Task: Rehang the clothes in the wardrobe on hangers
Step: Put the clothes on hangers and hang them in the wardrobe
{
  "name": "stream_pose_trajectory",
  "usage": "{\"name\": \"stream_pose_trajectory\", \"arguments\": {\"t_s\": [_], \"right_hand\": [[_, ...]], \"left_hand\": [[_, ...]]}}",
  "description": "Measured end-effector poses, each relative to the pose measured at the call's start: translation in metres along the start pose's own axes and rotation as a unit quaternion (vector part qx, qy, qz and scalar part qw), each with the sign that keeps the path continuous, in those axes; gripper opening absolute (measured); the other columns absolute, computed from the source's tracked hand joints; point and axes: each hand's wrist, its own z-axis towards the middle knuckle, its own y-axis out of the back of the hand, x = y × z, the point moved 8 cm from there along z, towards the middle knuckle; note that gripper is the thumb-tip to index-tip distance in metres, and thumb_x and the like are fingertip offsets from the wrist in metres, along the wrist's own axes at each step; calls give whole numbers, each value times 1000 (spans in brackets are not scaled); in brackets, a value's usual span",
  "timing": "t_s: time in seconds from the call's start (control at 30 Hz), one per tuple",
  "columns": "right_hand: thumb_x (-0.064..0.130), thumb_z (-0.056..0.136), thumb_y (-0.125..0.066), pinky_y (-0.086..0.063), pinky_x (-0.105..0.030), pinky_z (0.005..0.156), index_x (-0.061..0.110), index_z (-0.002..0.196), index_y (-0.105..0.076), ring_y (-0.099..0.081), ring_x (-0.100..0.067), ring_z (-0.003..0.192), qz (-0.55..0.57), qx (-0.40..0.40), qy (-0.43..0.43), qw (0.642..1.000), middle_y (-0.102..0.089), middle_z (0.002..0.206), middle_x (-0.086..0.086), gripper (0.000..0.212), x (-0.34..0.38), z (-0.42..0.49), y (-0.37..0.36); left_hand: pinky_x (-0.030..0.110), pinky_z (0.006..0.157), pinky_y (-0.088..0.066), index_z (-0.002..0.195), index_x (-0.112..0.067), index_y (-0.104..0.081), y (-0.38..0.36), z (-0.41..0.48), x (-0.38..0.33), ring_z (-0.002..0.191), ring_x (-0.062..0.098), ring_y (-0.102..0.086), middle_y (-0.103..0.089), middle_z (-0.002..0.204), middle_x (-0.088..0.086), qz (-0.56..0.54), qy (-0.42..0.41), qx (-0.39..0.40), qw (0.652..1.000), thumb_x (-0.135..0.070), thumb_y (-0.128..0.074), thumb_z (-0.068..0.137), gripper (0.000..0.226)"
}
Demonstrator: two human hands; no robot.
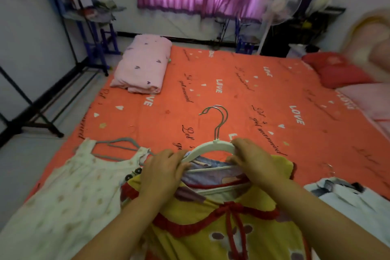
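Note:
A yellow garment (242, 224) with red trim and a red drawstring lies at the near edge of the bed. Two white hangers (209, 149) with metal hooks sit stacked at its neck, hooks pointing away from me. My left hand (162, 173) grips the hangers' left arm together with the collar. My right hand (253, 158) grips their right arm at the shoulder. A blue-purple garment (213, 172) shows inside the neckline. To the left lies a cream sleeveless dress (69, 192) on a grey hanger (122, 143).
The orange bedsheet (242, 91) covers the bed, with a folded pink blanket (143, 65) at the far left and red pillows (337, 72) at the right. A pale garment (348, 194) lies near right. A black clothes rail frame (31, 103) stands on the floor at left.

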Motion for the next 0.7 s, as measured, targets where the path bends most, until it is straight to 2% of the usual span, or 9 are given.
{"name": "stream_pose_trajectory", "arguments": {"t_s": [0.1, 0.2, 0.3, 0.43, 0.53, 0.7], "right_hand": [[23, 88, -57, -42, -37, 67, 24, 98, -52, -55, -25, 87, 11, 24, 28, 999, -51, 87, 9, 11, 46, -24, 20], [21, 90, -55, -38, -35, 66, 22, 100, -51, -51, -22, 83, 4, 26, 74, 997, -54, 90, 6, 10, 95, -51, 36], [23, 93, -52, -38, -36, 69, 19, 103, -50, -49, -21, 83, 18, 7, 116, 993, -50, 91, 6, 11, 142, -88, 51], [14, 94, -48, -42, -41, 71, 11, 117, -51, -54, -33, 90, -12, -21, 196, 980, -55, 106, -9, 23, 200, -155, 82], [11, 92, -50, -43, -43, 68, 7, 121, -52, -56, -36, 88, -6, -61, 233, 970, -57, 109, -14, 29, 247, -194, 113], [14, 93, -50, -38, -34, 61, 9, 120, -51, -56, -32, 83, -4, -108, 274, 956, -58, 109, -11, 27, 327, -237, 153]], "left_hand": [[40, 51, -47, 98, -13, -72, 60, -34, 0, 63, 31, -61, -63, 72, 7, 24, 8, -31, 999, -35, -56, 81, 32], [44, 55, -49, 101, -12, -72, 111, -72, -2, 69, 34, -62, -64, 75, 10, 25, 38, -60, 997, -29, -57, 78, 32], [41, 57, -47, 103, -13, -72, 160, -117, -10, 71, 34, -60, -64, 76, 8, 25, 64, -87, 994, -29, -53, 81, 33], [38, 57, -42, 101, -12, -72, 228, -176, -37, 71, 34, -59, -63, 76, 10, 40, 67, -131, 988, -23, -60, 83, 24], [39, 56, -44, 105, -14, -71, 283, -213, -51, 70, 34, -59, -63, 76, 11, 57, 74, -156, 983, -29, -54, 83, 31], [37, 65, -45, 113, -25, -68, 375, -250, -51, 76, 28, -57, -59, 79, 6, 70, 81, -175, 979, -36, -48, 84, 37]]}}
